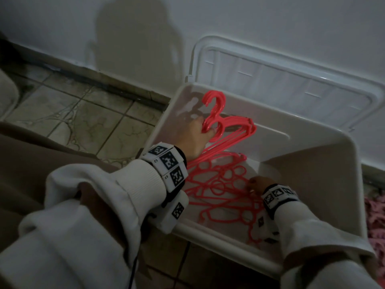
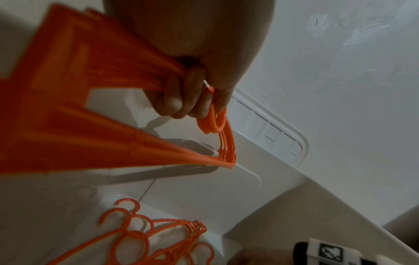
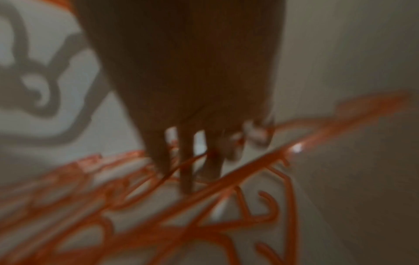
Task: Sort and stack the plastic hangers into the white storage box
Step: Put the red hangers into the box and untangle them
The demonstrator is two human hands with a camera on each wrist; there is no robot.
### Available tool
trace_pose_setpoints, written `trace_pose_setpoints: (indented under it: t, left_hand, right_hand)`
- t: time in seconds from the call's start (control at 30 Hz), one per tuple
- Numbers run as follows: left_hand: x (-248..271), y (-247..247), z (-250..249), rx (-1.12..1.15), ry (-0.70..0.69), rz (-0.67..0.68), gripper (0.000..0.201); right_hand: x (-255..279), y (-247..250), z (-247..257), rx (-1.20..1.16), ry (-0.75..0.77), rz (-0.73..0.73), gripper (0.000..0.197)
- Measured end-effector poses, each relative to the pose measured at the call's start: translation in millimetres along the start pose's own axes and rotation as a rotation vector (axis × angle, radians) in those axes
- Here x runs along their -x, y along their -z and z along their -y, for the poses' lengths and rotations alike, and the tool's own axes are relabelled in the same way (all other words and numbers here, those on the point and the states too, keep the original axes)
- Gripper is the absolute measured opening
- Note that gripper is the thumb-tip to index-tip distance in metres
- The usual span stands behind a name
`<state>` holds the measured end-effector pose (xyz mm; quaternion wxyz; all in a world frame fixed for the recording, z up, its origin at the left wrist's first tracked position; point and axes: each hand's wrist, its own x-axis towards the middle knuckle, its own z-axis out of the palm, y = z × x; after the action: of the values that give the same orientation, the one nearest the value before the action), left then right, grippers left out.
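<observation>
The white storage box [image 1: 312, 174] stands open on the floor. My left hand [image 1: 195, 134] grips a bundle of coral hangers [image 1: 216, 113] by their necks over the box's far left corner, hooks pointing up. In the left wrist view my fingers [image 2: 181, 100] curl round that bundle [image 2: 68, 89]. Several loose coral hangers [image 1: 218, 190] lie tangled on the box bottom. My right hand [image 1: 257, 184] reaches down among them, and its straight fingers [image 3: 188, 161] touch the loose hangers [image 3: 204, 224]. That view is blurred, with one thin bar running between the fingers.
The box's white lid [image 1: 291, 80] leans against the wall behind it. Tiled floor [image 1: 93, 122] lies to the left, and brown fabric [image 1: 41, 153] covers the near left. A pink heap [image 1: 375, 215] shows at the right edge.
</observation>
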<state>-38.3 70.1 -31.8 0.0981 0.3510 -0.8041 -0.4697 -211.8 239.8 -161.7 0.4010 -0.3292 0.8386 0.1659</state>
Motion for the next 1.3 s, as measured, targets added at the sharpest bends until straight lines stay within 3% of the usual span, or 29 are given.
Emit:
trace_pose_setpoints:
  t: [0.13, 0.2, 0.33, 0.4, 0.5, 0.63, 0.7, 0.77, 0.87, 0.97, 1.03, 1.13, 1.2, 1.3]
  left_hand:
    - [-4.0, -2.8, -2.1, -0.003, -0.001, 0.02, 0.028]
    - [-4.8, -4.4, -5.2, 0.0, -0.007, 0.027, 0.02]
    - [-2.7, -6.1, -11.5, 0.14, -0.047, 0.044, 0.024]
    - [-0.6, -5.7, -14.6, 0.207, -0.043, 0.066, 0.021]
    - [8.2, -7.2, -22.5, 0.271, -0.077, 0.118, 0.008]
    - [24.2, -13.9, -36.0, 0.275, -0.111, 0.24, 0.004]
    - [29.4, -17.8, -38.5, 0.237, -0.108, 0.297, 0.02]
    - [31.1, -21.8, -38.3, 0.268, -0.088, 0.333, 0.031]
    - [29.7, -26.5, -33.8, 0.302, -0.099, 0.302, 0.036]
    - [27.1, -28.2, -29.4, 0.331, -0.102, 0.261, 0.017]
    - [24.4, -25.4, -24.6, 0.319, -0.078, 0.204, 0.016]
    - [21.4, -19.2, -19.5, 0.361, -0.076, 0.151, 0.013]
    - [16.9, -16.0, -18.0, 0.412, -0.069, 0.118, 0.014]
    - [10.5, -16.1, -16.6, 0.401, -0.05, 0.093, 0.01]
  right_hand:
    - [26.2, 26.1, -6.9, -0.005, -0.08, -0.265, 0.04]
    - [50.3, 41.7, -9.2, 0.007, -0.13, -0.413, 0.042]
    - [97.2, 63.9, -21.4, 0.037, -0.072, -0.482, 0.039]
    - [118.1, 71.2, -29.6, 0.031, 0.071, -0.464, 0.034]
    - [129.6, 73.1, -43.4, -0.132, 0.401, -0.475, 0.028]
    - [127.4, 73.0, -41.2, -0.295, 0.702, -0.671, 0.04]
    - [128.9, 75.3, -28.4, -0.371, 0.824, -0.756, 0.042]
    - [129.3, 76.7, -12.7, -0.422, 0.909, -0.77, 0.03]
    - [128.5, 75.0, 7.0, -0.552, 0.901, -0.687, 0.007]
    - [122.8, 74.6, 9.9, -0.767, 0.852, -0.806, 0.021]
    - [113.6, 74.9, 2.8, -0.875, 0.76, -0.891, 0.024]
    - [88.5, 68.9, -14.9, -0.771, 0.572, -0.937, 0.02]
    - [70.1, 59.7, -21.6, -0.609, 0.492, -0.78, 0.017]
    - [36.7, 39.2, -22.8, -0.274, 0.377, -0.424, 0.014]
